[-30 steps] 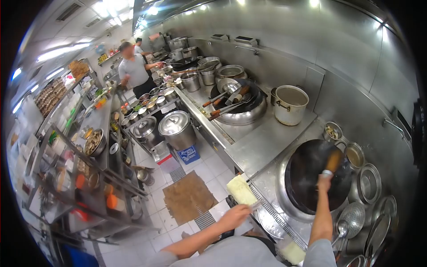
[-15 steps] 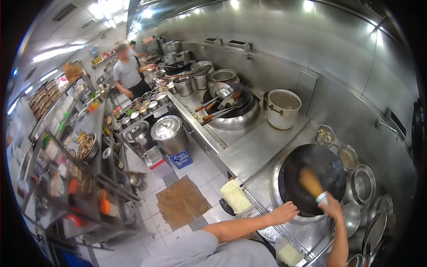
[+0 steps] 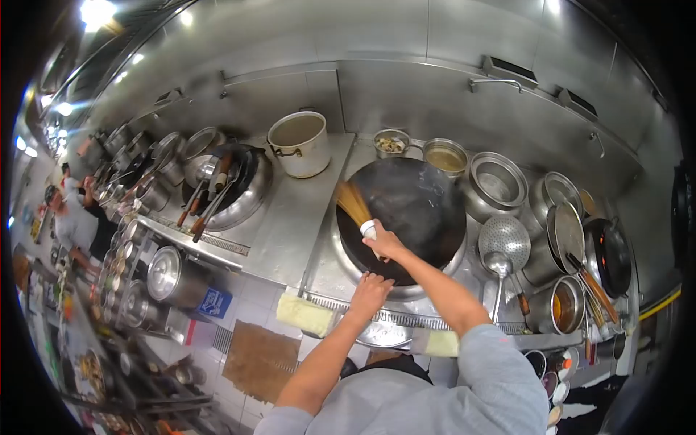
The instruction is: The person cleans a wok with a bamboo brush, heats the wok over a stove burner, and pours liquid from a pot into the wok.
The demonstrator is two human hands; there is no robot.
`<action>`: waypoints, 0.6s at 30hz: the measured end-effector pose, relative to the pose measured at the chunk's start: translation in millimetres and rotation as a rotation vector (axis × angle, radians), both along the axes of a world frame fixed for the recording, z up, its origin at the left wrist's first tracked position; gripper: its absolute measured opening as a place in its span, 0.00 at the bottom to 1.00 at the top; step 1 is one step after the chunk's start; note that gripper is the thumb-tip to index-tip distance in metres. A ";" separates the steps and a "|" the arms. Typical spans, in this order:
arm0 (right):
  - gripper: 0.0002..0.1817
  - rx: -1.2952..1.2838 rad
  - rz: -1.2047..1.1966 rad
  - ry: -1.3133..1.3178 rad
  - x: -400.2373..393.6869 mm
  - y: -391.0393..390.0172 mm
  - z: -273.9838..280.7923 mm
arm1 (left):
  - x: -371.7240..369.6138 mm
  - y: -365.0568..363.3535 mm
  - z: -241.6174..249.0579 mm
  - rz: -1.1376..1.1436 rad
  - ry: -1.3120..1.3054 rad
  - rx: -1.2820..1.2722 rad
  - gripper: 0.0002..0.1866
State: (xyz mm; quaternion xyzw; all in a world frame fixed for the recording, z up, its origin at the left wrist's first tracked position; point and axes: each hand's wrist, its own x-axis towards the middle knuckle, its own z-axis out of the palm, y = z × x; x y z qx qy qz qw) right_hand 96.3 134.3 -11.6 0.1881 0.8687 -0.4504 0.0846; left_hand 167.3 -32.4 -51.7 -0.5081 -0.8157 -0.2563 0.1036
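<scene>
A large black wok (image 3: 417,210) sits on the steel range in front of me, faint steam over it. My right hand (image 3: 386,243) is wrapped around the white-bound handle of a bamboo wok brush (image 3: 354,203). Its splayed bristles lean against the wok's left inner side. At the near rim of the wok is my left hand (image 3: 371,292), fingers curled at the edge; the fingertips are partly hidden. A perforated skimmer (image 3: 505,241) and a steel ladle (image 3: 499,265) lie to the right.
Left of the wok stands a tall pot (image 3: 299,145); beyond it, another wok (image 3: 246,174) holds several utensils. Steel bowls (image 3: 499,185) line the back right. Folded yellowish cloths (image 3: 304,313) lie along the front edge. A co-worker (image 3: 76,221) stands far left.
My view has swung right, bringing more of the right-hand range into sight. The brush has shifted from the wok's near middle to its left side. My left hand stays by the near rim.
</scene>
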 end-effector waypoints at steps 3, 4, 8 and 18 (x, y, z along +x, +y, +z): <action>0.46 -0.169 0.195 -0.337 49.7 84.3 36.3 | -0.5 1.9 -1.0 0.032 -0.132 -0.067 0.13; 0.45 0.139 0.009 -0.362 55.2 130.4 39.6 | 0.4 2.3 4.9 0.025 -0.063 -0.078 0.13; 0.43 0.660 -0.329 0.008 90.0 163.0 36.5 | 4.5 5.3 2.6 0.034 -0.102 -0.116 0.12; 0.41 0.906 -0.456 0.157 84.0 181.5 36.9 | 13.2 3.5 15.6 0.041 -0.154 -0.061 0.12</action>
